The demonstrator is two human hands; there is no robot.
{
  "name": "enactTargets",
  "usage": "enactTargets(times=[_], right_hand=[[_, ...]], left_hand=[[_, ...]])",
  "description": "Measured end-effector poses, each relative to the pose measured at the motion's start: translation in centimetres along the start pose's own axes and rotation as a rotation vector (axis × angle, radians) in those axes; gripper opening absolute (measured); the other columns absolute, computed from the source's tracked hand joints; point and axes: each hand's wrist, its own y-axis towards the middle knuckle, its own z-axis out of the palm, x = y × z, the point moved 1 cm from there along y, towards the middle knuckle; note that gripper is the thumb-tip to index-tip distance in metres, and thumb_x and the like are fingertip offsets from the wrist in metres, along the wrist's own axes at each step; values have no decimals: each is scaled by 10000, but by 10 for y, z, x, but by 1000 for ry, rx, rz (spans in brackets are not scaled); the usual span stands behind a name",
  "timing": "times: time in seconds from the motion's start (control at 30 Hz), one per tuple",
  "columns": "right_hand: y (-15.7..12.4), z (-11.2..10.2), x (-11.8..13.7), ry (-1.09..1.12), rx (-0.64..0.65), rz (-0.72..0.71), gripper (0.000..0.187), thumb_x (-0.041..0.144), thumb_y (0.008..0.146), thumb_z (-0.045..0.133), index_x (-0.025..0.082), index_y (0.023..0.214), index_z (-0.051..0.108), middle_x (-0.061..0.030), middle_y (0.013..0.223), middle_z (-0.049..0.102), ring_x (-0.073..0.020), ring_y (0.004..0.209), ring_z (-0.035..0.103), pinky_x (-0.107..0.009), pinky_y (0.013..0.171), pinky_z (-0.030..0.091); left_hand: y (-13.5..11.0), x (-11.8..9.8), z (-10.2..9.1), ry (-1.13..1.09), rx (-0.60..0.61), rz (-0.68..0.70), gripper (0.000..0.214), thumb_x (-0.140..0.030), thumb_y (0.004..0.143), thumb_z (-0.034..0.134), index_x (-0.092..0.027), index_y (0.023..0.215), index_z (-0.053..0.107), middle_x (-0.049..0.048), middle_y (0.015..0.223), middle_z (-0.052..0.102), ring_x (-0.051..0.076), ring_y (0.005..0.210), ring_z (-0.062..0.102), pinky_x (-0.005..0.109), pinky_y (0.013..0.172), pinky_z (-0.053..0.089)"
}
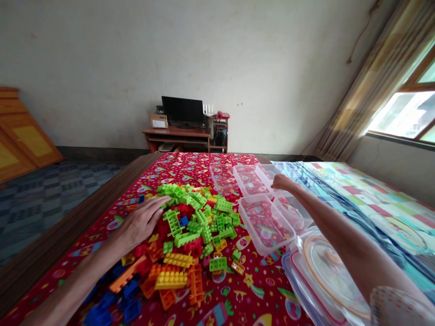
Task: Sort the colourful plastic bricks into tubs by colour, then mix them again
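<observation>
My left hand (144, 222) lies palm down on the left side of a heap of toy building bricks (202, 217), fingers stretched out over green and red ones. Green bricks top the heap; yellow, orange and blue ones spread at its near side. My right hand (284, 182) is closed above the clear plastic containers, close to the rim of the far right one (265, 171). Whatever its fingers may hold is hidden. Nearer to me stands an open rectangular container (249, 222), with a clear rounded one (288, 203) beside it.
Stacked clear lids (307, 271) lie at the near right, under my right forearm. The red patterned cloth (238, 303) covers the surface below the bricks. A checked cloth (370, 194) extends to the right. A desk with a monitor (183, 110) stands by the far wall.
</observation>
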Motion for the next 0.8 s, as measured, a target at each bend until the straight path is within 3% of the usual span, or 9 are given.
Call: enactTargets(times=[0.43,0.8], right_hand=[[15,4,26,69,-29,114,388,174,760,571,98,1122,685,-191,1105,681,-285,1051,644,-296,773,515],[6,0,43,92,-39,89,409,157,716,637,105,1117,696,-198,1075,688,-285,1062,641,-292,824,507]], left_hand=[[-2,4,2,37,22,-4,531,-461,957,230,-146,1209,575,127,1239,636,240,1155,589,395,1036,441],[-2,7,4,39,28,-6,538,-460,953,230,-151,1224,578,117,1249,630,242,1149,589,391,1035,438]])
